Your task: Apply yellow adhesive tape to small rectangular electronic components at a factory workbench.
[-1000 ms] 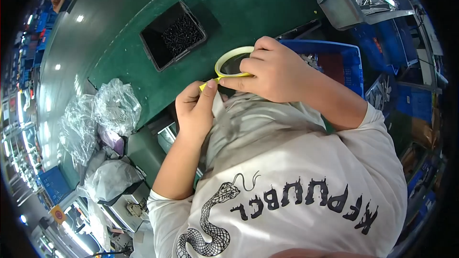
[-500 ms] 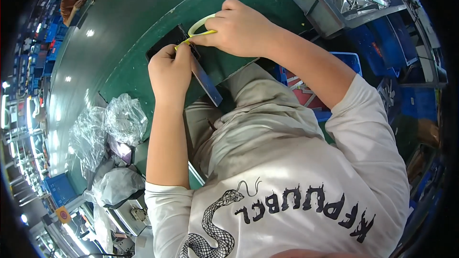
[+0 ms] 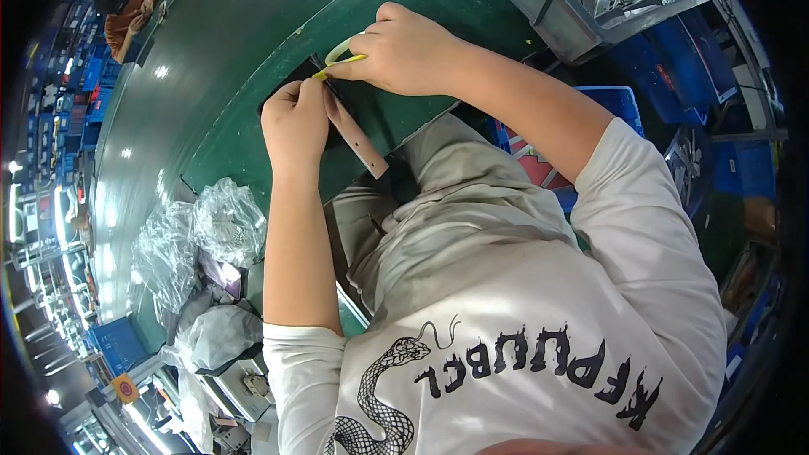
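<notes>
My right hand (image 3: 406,52) is closed on a thin roll of yellow tape (image 3: 337,51), whose pale ring shows beside the fingers. A short yellow stretch of the tape runs to my left hand (image 3: 295,125). That left hand is closed in a pinch at the upper end of a flat strip (image 3: 357,140), which looks like metal, pinkish-brown with small holes. The strip slants down toward my lap. The two hands nearly touch, and the fingertips partly hide where tape meets strip. Behind the left hand a dark flat thing (image 3: 291,77) lies on the green table.
The green table (image 3: 244,67) curves around me. Clear plastic bags (image 3: 227,223) lie at the left. A metal bin (image 3: 619,0) of thin metal pieces stands far right, with a blue crate (image 3: 619,101) below it. Another person (image 3: 135,8) sits at the far left.
The strip has turned from a bluish-grey look to a pinkish-brown face with holes. Both hands have shifted slightly left, still closed on tape and strip.
</notes>
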Available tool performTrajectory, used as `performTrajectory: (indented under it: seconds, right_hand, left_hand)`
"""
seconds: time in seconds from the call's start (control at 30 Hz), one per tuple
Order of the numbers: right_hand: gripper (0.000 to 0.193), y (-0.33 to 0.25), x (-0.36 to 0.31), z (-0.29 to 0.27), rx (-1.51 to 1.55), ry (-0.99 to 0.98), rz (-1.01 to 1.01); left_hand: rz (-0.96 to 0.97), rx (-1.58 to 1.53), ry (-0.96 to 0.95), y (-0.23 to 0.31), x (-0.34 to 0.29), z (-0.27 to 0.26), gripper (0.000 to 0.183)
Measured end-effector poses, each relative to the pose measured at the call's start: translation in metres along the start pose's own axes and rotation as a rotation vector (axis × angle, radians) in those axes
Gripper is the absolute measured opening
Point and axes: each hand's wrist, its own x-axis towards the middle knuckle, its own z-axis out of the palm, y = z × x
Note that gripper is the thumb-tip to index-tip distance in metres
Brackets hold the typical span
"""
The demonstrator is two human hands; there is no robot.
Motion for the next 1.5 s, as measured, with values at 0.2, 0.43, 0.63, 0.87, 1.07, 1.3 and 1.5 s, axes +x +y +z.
performTrajectory:
  seconds: [0.2, 0.43, 0.63, 0.87, 1.07, 1.3, 1.5]
  right_hand:
    - [0.031, 0.001, 0.000, 0.003, -0.004, 0.000, 0.004]
    - [0.032, 0.000, -0.002, 0.009, 0.062, -0.018, 0.023]
    - [0.034, -0.001, -0.004, 0.010, 0.078, -0.020, 0.026]
    - [0.036, -0.002, -0.007, 0.013, 0.100, -0.057, 0.041]
    - [0.036, -0.004, -0.009, 0.013, 0.140, -0.068, 0.052]
    - [0.036, -0.008, -0.014, 0.014, 0.168, -0.127, 0.077]
    - [0.037, -0.007, -0.016, 0.016, 0.186, -0.121, 0.100]
  left_hand:
    - [-0.012, -0.035, 0.001, -0.007, 0.005, 0.001, 0.030]
    - [-0.051, -0.051, -0.037, -0.005, 0.004, 0.001, 0.031]
    - [-0.049, -0.055, -0.050, -0.007, 0.006, 0.000, 0.031]
    - [-0.043, -0.061, -0.065, -0.014, 0.010, 0.001, 0.031]
    - [-0.050, -0.059, -0.067, -0.016, 0.009, 0.002, 0.032]
    - [-0.101, 0.011, -0.096, -0.009, 0.011, -0.002, 0.032]
    - [-0.193, 0.086, -0.106, -0.002, 0.015, 0.000, 0.034]
